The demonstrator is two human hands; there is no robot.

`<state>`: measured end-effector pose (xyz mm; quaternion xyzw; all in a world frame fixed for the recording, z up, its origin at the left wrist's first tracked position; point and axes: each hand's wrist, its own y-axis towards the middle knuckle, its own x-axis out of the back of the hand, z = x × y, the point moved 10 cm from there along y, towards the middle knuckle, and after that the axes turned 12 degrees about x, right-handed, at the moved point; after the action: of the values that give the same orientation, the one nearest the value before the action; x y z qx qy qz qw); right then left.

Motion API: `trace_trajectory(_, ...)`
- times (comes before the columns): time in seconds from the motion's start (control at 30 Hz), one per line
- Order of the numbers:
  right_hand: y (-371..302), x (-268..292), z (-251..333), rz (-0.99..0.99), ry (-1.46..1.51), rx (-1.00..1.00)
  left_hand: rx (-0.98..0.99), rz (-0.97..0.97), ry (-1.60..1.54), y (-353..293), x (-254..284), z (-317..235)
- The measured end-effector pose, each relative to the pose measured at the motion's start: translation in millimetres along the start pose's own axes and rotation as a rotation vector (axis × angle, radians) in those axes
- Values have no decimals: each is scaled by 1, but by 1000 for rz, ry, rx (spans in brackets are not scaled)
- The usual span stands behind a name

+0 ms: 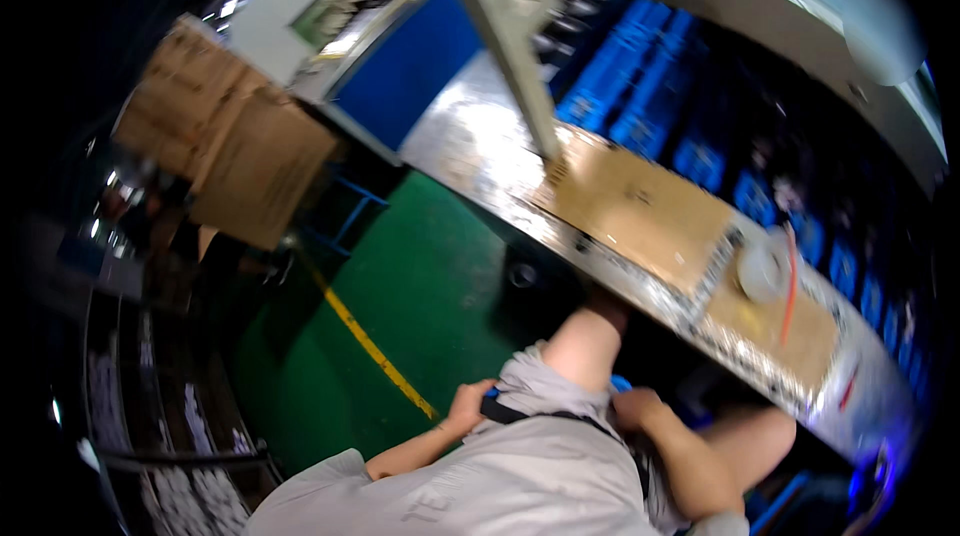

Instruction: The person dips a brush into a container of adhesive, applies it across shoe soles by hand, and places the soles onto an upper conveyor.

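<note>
- Left hand is down by the lap, right where a flat black strap ends from this view. Fingers look curled in, but it's too blurry for me to say whether they're clenched on the strap or just resting there.
- Right hand sits at the other side of the lap, next to a small bright-blue piece. Its fingertips are hidden, so can't tell if it's grasping anything.
- So the strap is lying across the light grey cloth shorts, between the hands, and the blue piece is just beside the right one.
- Progress-wise: I'd call this strap handling at the lap, somewhere midway. Strap's across, but no fastening is visible, so can't say what's finished or left.
- Nothing's being worked at the shiny metal bench right now; both hands are well apart from it.
- On it: a flat brown cardboard sheet, plus a whitish round plastic container with a thin red strip beside it.
- Brown cardboard boxes are off left, beyond the green floor.
</note>
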<state>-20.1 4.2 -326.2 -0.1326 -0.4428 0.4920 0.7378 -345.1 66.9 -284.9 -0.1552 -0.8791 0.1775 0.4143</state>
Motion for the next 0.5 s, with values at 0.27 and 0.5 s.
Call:
trace_trajectory(0.27, 2, 9, -7, -18, -3, -6, 9, 28, 160, -5, 7, -25)
trace_trajectory(0.5, 3, 22, -1, -94, -33, 13, 112, -5, 170, -4, 9, -23)
